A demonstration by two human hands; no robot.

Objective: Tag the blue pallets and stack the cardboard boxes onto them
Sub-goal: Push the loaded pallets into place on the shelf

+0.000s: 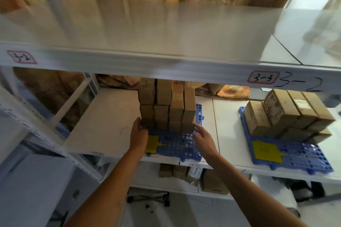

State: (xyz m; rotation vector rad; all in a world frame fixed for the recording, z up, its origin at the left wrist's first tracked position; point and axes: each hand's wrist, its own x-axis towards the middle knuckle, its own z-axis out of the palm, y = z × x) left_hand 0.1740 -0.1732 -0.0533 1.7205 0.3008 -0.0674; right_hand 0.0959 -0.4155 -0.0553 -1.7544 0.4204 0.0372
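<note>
A blue perforated pallet [175, 143] lies on the white middle shelf [103, 125], carrying a tall stack of cardboard boxes [168, 105] on its rear half. A yellow tag [151, 144] lies on its front left part. My left hand [138, 134] rests against the pallet's left edge at the foot of the stack. My right hand [203, 138] hovers at the pallet's right side with fingers spread, near the bottom right box. A second blue pallet [295, 156] to the right bears its own yellow tag [265, 151] and a lower pile of boxes [287, 116].
An upper shelf beam [166, 68] with labels "3-3" [263, 77] and "3-2" runs just above the stack. More boxes [184, 171] sit on the lower shelf. A slanted metal brace [72, 99] stands at the left.
</note>
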